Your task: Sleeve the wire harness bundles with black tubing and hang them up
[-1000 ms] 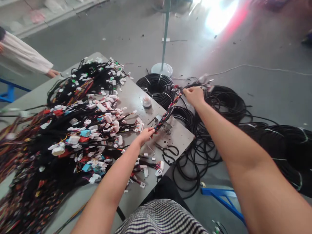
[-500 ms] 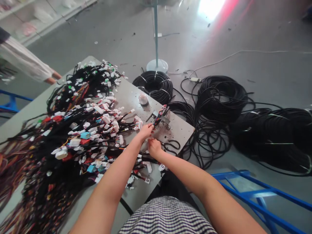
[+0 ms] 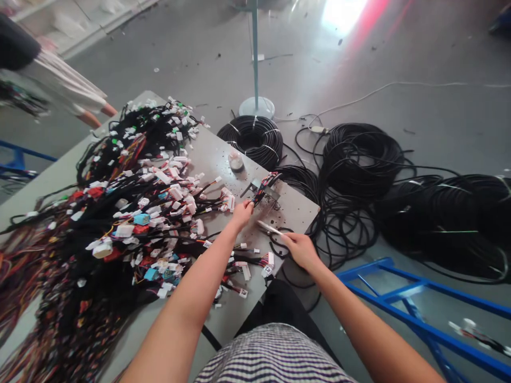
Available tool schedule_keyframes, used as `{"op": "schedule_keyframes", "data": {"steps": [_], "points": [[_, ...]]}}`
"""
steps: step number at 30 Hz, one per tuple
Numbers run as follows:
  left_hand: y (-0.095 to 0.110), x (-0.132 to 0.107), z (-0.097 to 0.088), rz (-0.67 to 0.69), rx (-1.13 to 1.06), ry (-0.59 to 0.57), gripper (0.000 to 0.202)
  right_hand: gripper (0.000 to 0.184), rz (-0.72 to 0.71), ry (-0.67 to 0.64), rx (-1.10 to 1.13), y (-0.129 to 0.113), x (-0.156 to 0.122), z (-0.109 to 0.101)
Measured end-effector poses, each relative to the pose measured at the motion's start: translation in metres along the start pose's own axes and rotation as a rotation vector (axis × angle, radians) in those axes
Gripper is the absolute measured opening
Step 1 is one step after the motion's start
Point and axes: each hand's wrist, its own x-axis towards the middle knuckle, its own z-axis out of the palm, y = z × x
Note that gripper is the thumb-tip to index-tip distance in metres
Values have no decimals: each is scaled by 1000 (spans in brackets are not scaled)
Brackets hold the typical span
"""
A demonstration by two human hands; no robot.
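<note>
My left hand [image 3: 242, 214] is closed around a bundle of wires [image 3: 263, 187] with dark, red and white strands, near the table's right corner. The bundle lies across a small grey metal fixture [image 3: 272, 194]. My right hand [image 3: 301, 249] is closed on the end of a slender whitish tool [image 3: 272, 227], whose exact kind I cannot make out. Its tip points left, towards my left hand but apart from it. Black loops [image 3: 277, 246] lie just beneath the tool. Left of my hands, wire harnesses with white connectors [image 3: 175, 192] pile up on the table [image 3: 307, 207].
A small container [image 3: 235, 161] stands beyond my left hand. Black cable coils [image 3: 361, 159] lie on the floor past the table, near a pole on a round base [image 3: 257, 108]. A blue metal frame [image 3: 403, 298] is at my right. Another person's hands [image 3: 96, 116] are at the far left edge.
My right hand has moved right, away from my left hand, and now shows the whitish tool in its fingers. The left hand still grips the bundle. The other person has shifted right.
</note>
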Motion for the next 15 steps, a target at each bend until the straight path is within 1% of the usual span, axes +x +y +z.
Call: {"op": "schedule_keyframes", "data": {"steps": [2,3,5,8,11,13,15], "points": [[-1,-1,1,9,-6,2,25,40,60,194,167,7,-10,-15],[-2,-2,1,23,0,5,26,41,79,254,215,7,-13,-18],[-2,-3,1,45,21,16,28,42,92,299,271,4,-14,-18],[-3,-5,2,75,52,51,30,41,86,285,305,-1,-17,-11],[-5,-7,4,104,65,70,33,42,84,249,309,1,-18,-2],[-8,-8,5,115,65,69,35,44,79,219,317,3,-10,6],[-12,-7,6,124,41,71,34,48,78,167,362,3,6,16]]}}
